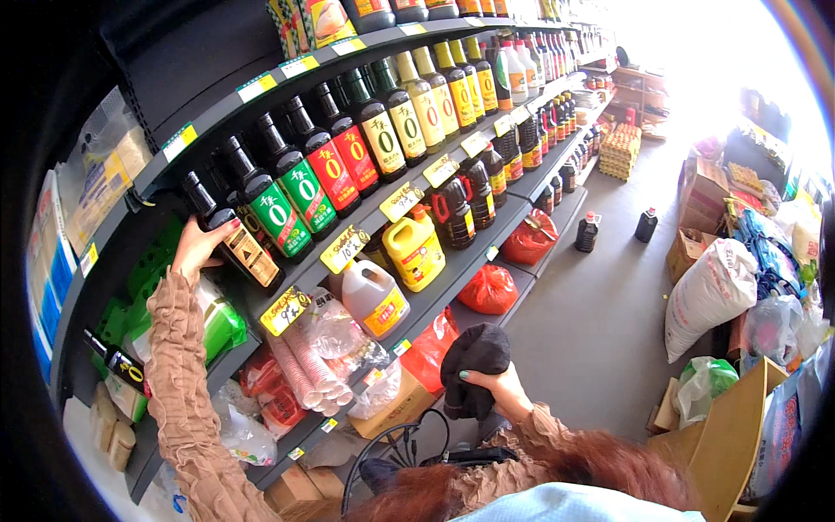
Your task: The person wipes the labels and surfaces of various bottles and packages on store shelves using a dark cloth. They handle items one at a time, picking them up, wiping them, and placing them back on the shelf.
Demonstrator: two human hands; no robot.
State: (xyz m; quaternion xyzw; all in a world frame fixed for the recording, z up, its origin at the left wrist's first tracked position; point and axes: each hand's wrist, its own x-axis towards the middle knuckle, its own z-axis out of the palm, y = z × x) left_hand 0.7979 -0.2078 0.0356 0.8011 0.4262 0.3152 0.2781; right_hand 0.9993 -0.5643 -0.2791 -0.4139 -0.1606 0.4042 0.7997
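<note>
Dark glass marks the bottle (228, 233) that the left hand (198, 248) is wrapped around at the near end of the sauce shelf (261, 300); the fingers close on its lower body, and it leans a little against the green-labelled bottle (277, 209) just beside it. The right hand (489, 389), well below that shelf, is clenched around a bunched black cloth (474, 365). Judging from this, she is partway through wiping stock: 1 bottle gripped, the cloth not yet on it. The next move would call for bringing bottle and cloth together without knocking its neighbours. A yellow jug (416, 250) sits 1 tier below that shelf.
</note>
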